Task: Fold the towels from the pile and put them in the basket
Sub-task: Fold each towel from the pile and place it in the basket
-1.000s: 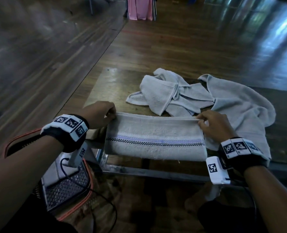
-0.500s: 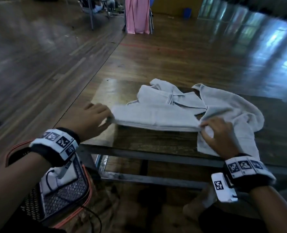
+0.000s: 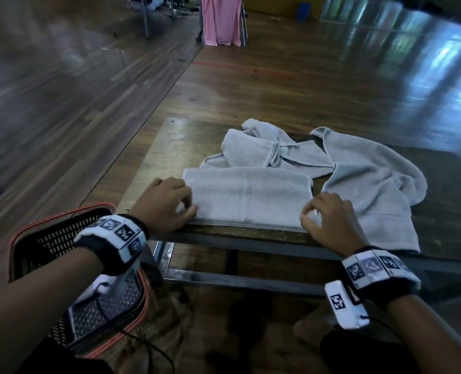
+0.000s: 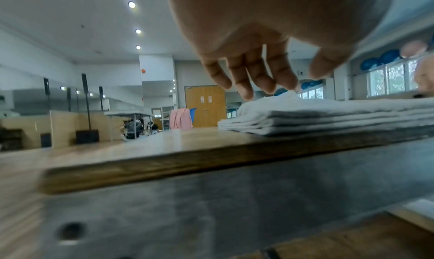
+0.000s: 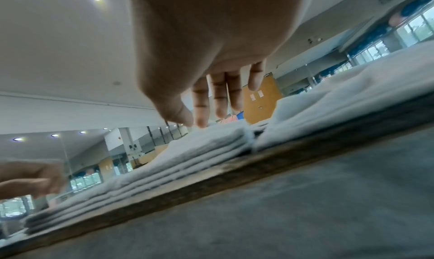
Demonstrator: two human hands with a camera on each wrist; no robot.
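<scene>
A grey towel (image 3: 247, 197), folded into a long flat band of several layers, lies along the near edge of the wooden worktop (image 3: 170, 147). The left hand (image 3: 164, 205) rests at the band's left end, fingers relaxed and spread, their tips touching the top layer without gripping it. The right hand (image 3: 329, 220) sits at the right end, fingers loosely bent, tips on the cloth; the wrist view shows thumb and forefinger close together just above the towel's corner, holding nothing. Behind and to the right lies the pile of unfolded towels (image 3: 359, 179), rumpled and touching the band. The basket (image 3: 48, 236), black mesh with an orange rim, stands on the floor beneath the left forearm.
</scene>
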